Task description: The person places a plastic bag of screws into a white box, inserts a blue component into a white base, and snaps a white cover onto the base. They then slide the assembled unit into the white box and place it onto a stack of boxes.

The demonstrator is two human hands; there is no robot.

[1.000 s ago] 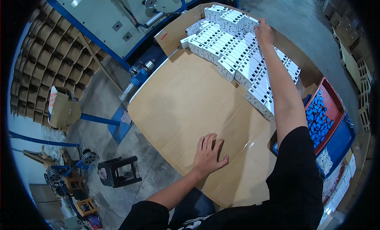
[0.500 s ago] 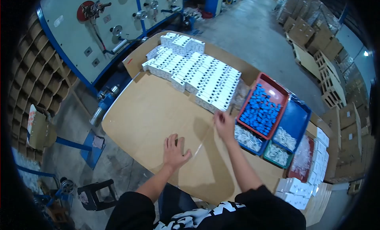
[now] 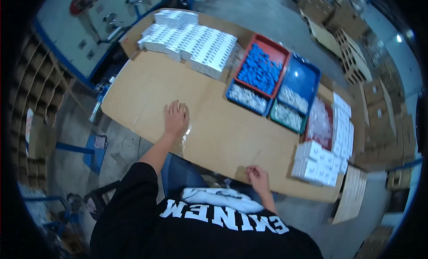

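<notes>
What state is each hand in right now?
Left hand: open, on the tabletop.
Right hand: fingers curled; whether it holds anything can't be told.

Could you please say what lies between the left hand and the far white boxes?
The head view shows bare brown tabletop between the left hand and white boxes.

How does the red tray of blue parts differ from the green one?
The red tray is larger; the green tray is smaller.
The red tray holds blue parts; the green tray holds whitish parts.
The red tray sits farther from the person; the green tray sits closer.
Both are open-topped.
</notes>
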